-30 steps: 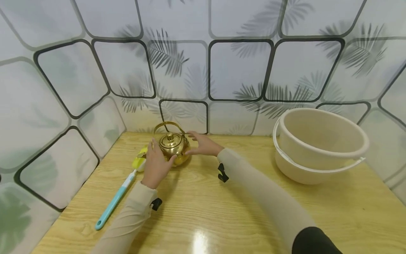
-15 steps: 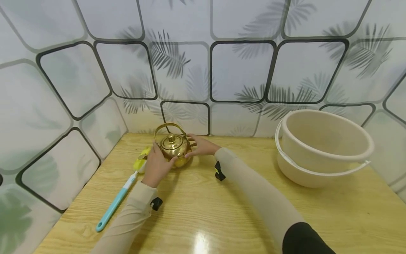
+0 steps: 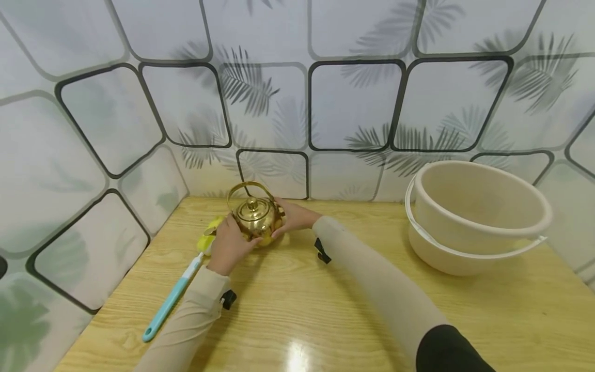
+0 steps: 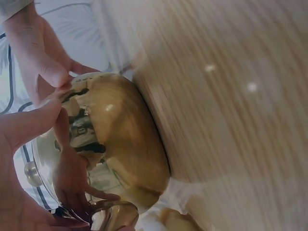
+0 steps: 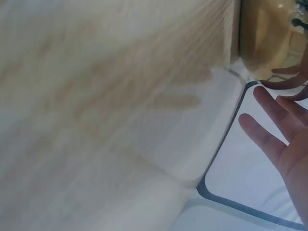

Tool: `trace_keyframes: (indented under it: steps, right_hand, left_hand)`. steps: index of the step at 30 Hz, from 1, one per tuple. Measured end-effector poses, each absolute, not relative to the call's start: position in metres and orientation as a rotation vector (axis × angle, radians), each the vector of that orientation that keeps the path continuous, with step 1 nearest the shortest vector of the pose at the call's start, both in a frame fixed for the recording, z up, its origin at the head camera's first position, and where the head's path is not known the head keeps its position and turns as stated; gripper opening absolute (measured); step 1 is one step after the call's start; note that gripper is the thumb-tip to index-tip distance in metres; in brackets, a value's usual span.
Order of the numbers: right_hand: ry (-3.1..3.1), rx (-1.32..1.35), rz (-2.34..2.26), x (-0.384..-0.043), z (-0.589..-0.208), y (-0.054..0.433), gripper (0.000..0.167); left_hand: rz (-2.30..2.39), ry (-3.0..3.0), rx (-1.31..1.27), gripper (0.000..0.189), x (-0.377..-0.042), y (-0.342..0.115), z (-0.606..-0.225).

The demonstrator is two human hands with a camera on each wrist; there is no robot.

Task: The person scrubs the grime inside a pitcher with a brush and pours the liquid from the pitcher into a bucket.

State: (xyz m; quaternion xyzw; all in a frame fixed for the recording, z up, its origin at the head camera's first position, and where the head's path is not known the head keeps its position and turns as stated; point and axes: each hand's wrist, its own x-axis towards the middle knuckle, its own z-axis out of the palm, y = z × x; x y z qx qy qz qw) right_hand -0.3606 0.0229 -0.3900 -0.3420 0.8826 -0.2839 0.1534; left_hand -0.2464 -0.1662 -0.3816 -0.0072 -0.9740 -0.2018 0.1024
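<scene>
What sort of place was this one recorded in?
Probably an indoor household corner, though I can't tell which room. The signs are leaf-patterned walls meeting behind a wood-grain tabletop, with domestic ware such as a gold-coloured teapot on it.

The kettle [image 5: 264,38] (right wrist view) is cut off.
</scene>
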Motion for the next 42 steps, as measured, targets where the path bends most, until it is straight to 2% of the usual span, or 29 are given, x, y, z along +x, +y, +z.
trace_keyframes:
  steps: [9,36,42]
  right_hand:
    - [2.572,-1.14,-0.709,-0.36,-0.381,0.02,0.12]
    - [2.747,-1.094,-0.708,-0.337,-0.387,0.024,0.114]
    - [2.797,-1.125,-0.704,-0.336,-0.372,0.021,0.107]
  left_hand:
    - [-0.569,-2.862,-0.079,0.102,-0.249,-0.169,-0.382]
    - [-0.579,-2.845,-0.248,0.096,-0.247,-0.179,-0.382]
    - [-0.47,-2.774,-0.28,0.096,-0.245,-0.18,-0.365]
